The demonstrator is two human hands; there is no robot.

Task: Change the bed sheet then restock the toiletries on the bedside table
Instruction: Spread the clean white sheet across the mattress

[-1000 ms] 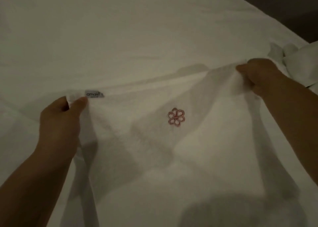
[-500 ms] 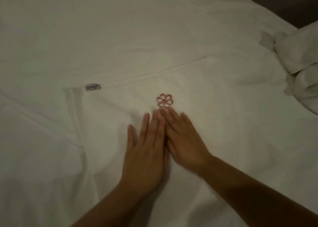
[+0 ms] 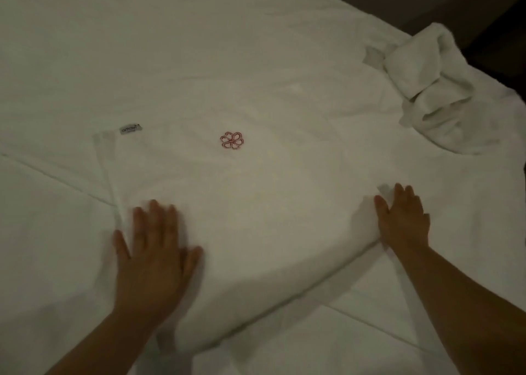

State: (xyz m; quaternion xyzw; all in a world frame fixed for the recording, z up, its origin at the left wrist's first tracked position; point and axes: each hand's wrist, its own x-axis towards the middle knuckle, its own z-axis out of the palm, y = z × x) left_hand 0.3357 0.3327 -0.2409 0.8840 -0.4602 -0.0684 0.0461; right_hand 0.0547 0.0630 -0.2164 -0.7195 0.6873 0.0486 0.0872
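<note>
1. The towel [image 3: 256,204] lies flat on the bed [image 3: 142,47], spanning the gap between my two grips.
2. Left grip [image 3: 155,258]: fingers spread, palm pressing the towel's near-left part. I'd stroke outward to its side hem.
3. Right grip [image 3: 402,221]: fingers straight, together, on the towel's right edge; blur hides whether they nip it, probably not.
4. Press evenly, so the logo [image 3: 232,140] beyond both grips stays centred.
</note>
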